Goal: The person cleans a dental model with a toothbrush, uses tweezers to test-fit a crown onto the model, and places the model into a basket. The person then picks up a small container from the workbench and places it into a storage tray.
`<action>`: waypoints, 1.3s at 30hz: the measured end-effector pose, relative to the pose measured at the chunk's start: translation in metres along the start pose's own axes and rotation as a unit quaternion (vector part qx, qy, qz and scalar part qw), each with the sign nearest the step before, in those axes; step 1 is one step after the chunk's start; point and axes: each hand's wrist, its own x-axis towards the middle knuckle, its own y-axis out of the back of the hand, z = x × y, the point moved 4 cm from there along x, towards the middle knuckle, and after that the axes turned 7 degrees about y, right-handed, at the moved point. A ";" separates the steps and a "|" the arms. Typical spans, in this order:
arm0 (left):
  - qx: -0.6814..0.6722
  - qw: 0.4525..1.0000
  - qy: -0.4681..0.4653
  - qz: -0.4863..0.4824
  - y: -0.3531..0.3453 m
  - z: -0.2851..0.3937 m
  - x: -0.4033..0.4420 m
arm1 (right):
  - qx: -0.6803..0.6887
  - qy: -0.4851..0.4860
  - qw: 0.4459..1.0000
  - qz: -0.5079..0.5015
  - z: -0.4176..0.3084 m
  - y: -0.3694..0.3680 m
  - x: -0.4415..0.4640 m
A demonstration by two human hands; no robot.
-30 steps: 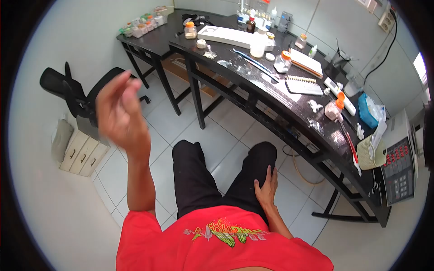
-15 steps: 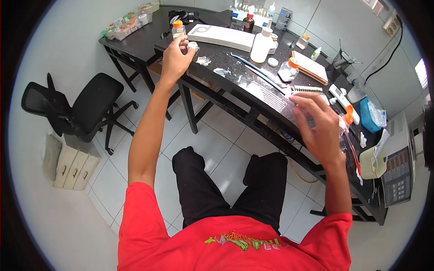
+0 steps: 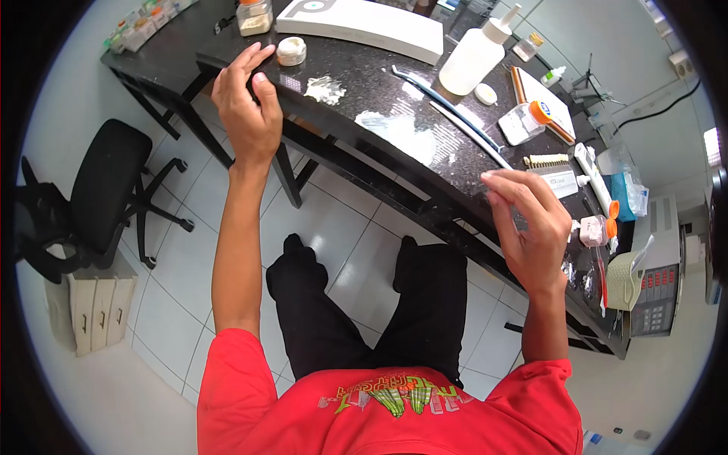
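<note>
My left hand (image 3: 249, 110) is raised at the far left edge of the bench, thumb apart from the fingers, with nothing in it. Just beyond its fingertips stands a small round jar (image 3: 291, 52) with a pale top. Behind that is a clear jar of cream-coloured powder (image 3: 255, 18). My right hand (image 3: 533, 227) hovers over the bench's front edge at the right, fingers bent and thumb slightly apart; I see nothing held. Close to its fingertips lie a white stick (image 3: 474, 136) and a blue-handled tool (image 3: 436, 95).
White powder smears (image 3: 398, 133) mark the black bench top (image 3: 345, 114). Around it stand a white squeeze bottle (image 3: 474, 61), an orange-capped jar (image 3: 523, 123), a jar of pink powder (image 3: 595, 230) and a long white box (image 3: 360, 26). A black chair (image 3: 110, 186) stands left.
My left hand has let go of the small jar, which now stands on the bench, and has drawn back from it. The view has shifted nearer the bench. My right hand keeps a similar pose.
</note>
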 end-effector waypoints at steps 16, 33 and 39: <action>0.044 0.997 0.037 -0.051 0.016 0.014 0.005 | -0.058 -0.090 0.989 -0.104 0.025 -0.003 0.057; 0.031 0.985 0.126 -0.111 0.017 0.010 0.019 | -0.328 -0.048 0.909 -0.253 0.074 -0.018 0.088; 0.059 0.980 0.138 -0.128 0.017 0.013 0.023 | -0.308 -0.078 0.893 -0.319 0.073 -0.034 0.100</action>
